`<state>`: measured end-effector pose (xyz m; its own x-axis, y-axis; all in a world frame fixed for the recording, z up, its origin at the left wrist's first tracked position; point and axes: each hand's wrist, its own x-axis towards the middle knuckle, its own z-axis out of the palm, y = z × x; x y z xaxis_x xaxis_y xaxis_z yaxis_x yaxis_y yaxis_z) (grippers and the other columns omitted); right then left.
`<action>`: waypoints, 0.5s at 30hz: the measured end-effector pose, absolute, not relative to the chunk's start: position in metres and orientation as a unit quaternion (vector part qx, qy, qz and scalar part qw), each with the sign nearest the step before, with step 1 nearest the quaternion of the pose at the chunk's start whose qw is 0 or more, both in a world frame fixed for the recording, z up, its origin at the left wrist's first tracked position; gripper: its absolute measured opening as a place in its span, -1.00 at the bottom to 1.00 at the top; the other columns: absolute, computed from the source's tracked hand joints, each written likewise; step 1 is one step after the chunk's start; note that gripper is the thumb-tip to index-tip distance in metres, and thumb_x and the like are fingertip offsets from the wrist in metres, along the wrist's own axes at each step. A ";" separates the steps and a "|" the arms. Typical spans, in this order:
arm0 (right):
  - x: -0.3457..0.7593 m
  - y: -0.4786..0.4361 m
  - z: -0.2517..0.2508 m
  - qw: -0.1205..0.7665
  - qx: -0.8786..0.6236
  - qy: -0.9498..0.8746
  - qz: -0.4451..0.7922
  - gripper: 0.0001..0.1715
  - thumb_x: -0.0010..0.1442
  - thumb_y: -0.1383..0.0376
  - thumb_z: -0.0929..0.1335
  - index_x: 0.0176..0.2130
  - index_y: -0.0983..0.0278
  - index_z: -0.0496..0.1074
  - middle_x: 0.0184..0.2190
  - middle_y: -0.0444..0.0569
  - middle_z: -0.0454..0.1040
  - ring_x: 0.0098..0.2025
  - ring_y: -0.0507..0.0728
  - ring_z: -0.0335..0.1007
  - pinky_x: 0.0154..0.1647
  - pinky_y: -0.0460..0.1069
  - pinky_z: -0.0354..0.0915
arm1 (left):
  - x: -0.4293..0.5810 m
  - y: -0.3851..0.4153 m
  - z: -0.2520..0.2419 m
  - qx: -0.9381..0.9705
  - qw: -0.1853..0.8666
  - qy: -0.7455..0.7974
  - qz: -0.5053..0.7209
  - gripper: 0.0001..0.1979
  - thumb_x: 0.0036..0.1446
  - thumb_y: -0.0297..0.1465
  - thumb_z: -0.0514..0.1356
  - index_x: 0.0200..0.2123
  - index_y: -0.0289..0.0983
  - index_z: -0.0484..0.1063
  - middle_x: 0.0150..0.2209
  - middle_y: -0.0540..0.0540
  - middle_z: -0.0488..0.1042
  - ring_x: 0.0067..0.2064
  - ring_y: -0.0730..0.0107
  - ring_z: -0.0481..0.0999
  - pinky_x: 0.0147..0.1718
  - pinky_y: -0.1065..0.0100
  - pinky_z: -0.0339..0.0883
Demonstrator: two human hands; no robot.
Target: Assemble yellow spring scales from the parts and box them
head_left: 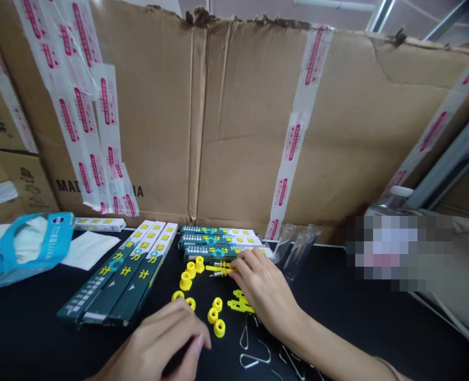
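Note:
My right hand (264,288) lies on the black table with its fingertips pinched on a thin yellow rod with a metal tip (218,270). Small yellow plastic caps (215,319) lie scattered in front of it, along with a yellow flat part (239,303). My left hand (166,341) is curled low at the front, closed around something dark I cannot make out. Three dark green boxes with yellow print (121,280) lie side by side on the left. A stack of similar boxes (218,241) lies just beyond my right fingers. Bent wire hooks (254,346) lie under my right wrist.
A tall taped cardboard sheet (234,121) walls off the back of the table. A blue-and-white packet (24,246) and white paper (89,248) lie at far left. Clear plastic tubes (300,246) lie right of the stacked boxes. A blurred object and a metal frame (448,164) stand at right.

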<state>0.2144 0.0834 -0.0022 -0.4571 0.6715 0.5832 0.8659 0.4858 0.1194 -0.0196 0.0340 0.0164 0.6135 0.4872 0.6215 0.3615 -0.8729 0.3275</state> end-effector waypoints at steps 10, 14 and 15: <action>0.208 0.023 0.008 0.316 -0.292 -0.882 -0.195 -0.64 0.46 0.48 0.16 -0.16 0.32 0.50 -0.38 -0.05 0.62 -0.38 0.12 0.47 -0.24 0.06 0.28 | -0.026 0.041 -0.009 0.849 0.180 0.318 0.381 -0.49 0.25 -0.35 0.30 0.22 0.00 0.27 -0.21 0.06 0.50 -0.34 0.47 0.56 -0.32 0.60 0.51; 0.206 0.009 -0.001 0.371 -0.273 -0.866 -0.196 -0.76 0.44 0.43 0.28 -0.18 0.31 0.53 -0.44 -0.12 0.66 -0.48 0.06 0.50 -0.36 0.02 0.29 | -0.025 0.038 0.001 0.888 0.178 0.258 0.337 -0.81 0.37 -0.44 0.15 -0.04 -0.09 0.51 -0.22 0.05 0.60 -0.21 0.46 0.64 -0.10 0.60 0.46; 0.207 0.008 -0.003 0.380 -0.277 -0.863 -0.187 -0.78 0.44 0.41 0.29 -0.19 0.31 0.53 -0.46 -0.13 0.66 -0.50 0.05 0.49 -0.39 0.02 0.29 | -0.024 0.037 0.002 0.888 0.176 0.255 0.341 -0.80 0.37 -0.46 0.14 -0.06 -0.10 0.52 -0.22 0.04 0.60 -0.21 0.46 0.65 -0.10 0.61 0.46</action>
